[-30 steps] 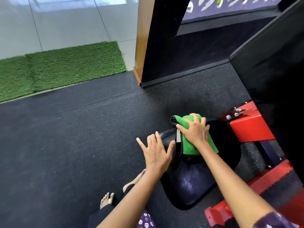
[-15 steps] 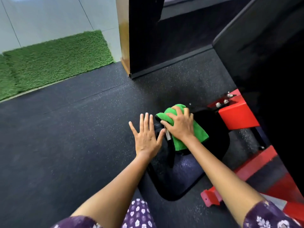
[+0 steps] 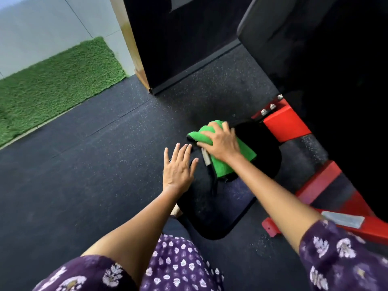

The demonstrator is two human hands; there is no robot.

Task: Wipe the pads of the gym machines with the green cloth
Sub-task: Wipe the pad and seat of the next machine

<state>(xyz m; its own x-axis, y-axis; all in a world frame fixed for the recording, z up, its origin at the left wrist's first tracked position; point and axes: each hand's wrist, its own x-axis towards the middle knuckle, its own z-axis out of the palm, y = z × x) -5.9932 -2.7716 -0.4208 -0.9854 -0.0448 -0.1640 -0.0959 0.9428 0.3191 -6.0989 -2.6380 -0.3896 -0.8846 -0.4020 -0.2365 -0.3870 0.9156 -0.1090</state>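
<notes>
A black seat pad (image 3: 220,208) of a red-framed gym machine lies low in front of me. The green cloth (image 3: 227,168) sits bunched on the pad's far left part, a white label showing at its edge. My right hand (image 3: 220,143) lies on top of the cloth, with its fingers curled over the raised fold and pressing it onto the pad. My left hand (image 3: 178,166) rests flat on the pad's left edge with its fingers straight and spread. It holds nothing.
The machine's big black back pad (image 3: 294,43) rises at the right above the red frame (image 3: 286,123). More red frame bars (image 3: 319,183) lie on the speckled black rubber floor. A black panel with a wooden edge (image 3: 134,59) stands behind, and green turf (image 3: 52,85) lies at far left.
My view has swung left and down. The right hand has slid the cloth a little along the pad's far edge. The left hand stays flat on the pad's left side.
</notes>
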